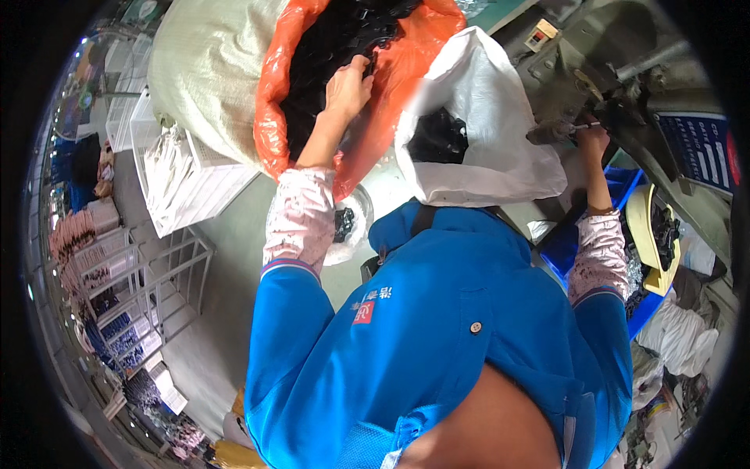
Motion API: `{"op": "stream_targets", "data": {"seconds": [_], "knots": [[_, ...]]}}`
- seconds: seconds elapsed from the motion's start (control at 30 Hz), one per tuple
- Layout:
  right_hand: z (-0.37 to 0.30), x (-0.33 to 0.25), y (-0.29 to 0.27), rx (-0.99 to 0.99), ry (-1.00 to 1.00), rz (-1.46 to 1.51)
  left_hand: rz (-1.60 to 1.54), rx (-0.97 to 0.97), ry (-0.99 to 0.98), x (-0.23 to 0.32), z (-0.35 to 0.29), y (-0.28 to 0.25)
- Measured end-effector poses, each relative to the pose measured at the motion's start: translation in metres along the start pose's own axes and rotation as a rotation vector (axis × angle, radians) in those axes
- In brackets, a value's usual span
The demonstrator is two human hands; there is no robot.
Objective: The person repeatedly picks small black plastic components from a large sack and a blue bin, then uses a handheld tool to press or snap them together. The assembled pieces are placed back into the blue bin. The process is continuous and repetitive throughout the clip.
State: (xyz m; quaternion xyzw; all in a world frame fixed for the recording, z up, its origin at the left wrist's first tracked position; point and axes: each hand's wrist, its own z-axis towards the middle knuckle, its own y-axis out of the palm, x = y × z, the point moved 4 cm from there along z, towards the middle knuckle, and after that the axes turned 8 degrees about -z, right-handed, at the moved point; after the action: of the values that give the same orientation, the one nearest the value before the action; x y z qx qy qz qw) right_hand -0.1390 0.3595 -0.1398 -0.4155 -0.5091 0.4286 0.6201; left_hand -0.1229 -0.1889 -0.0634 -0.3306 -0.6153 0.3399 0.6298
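My left hand (348, 89) reaches over an orange plastic bag (271, 102) filled with small black parts (332, 43). Its fingers are closed, with a small dark piece showing at the fingertips; the exact kind is too small to tell. To the right, my right hand (592, 141) is at a metal machine (574, 90), fingers drawn together beside its working end. What those fingers hold, if anything, is not clear. Between the hands, a white woven sack (500, 102) lies open in front of me, with more black parts (439, 139) inside.
A large pale woven sack (207, 70) and white crates (205, 184) stand on the left. At right are a blue bin (623, 184) and a cream-coloured tray (642, 215) with dark parts. A metal rack (176, 270) stands on the floor at left.
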Motion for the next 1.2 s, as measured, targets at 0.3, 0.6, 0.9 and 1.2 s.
{"op": "stream_targets", "data": {"seconds": [0.3, 0.6, 0.9, 1.2], "knots": [[-0.017, -0.025, -0.059, 0.043, 0.228, 0.813, 0.127, 0.079, -0.017, -0.058, 0.015, 0.012], [-0.078, -0.046, -0.198, -0.202, 0.248, 2.014, -1.490, 0.098, -0.206, 0.002, -0.041, -0.007], [-0.076, -0.052, -0.206, -0.334, 0.380, 2.123, -1.855, -0.523, -0.211, 0.157, -0.086, 0.087], [-0.074, -0.073, -0.201, 0.257, 0.202, 1.451, -1.489, -0.706, -0.328, 0.259, -0.139, 0.151]]}}
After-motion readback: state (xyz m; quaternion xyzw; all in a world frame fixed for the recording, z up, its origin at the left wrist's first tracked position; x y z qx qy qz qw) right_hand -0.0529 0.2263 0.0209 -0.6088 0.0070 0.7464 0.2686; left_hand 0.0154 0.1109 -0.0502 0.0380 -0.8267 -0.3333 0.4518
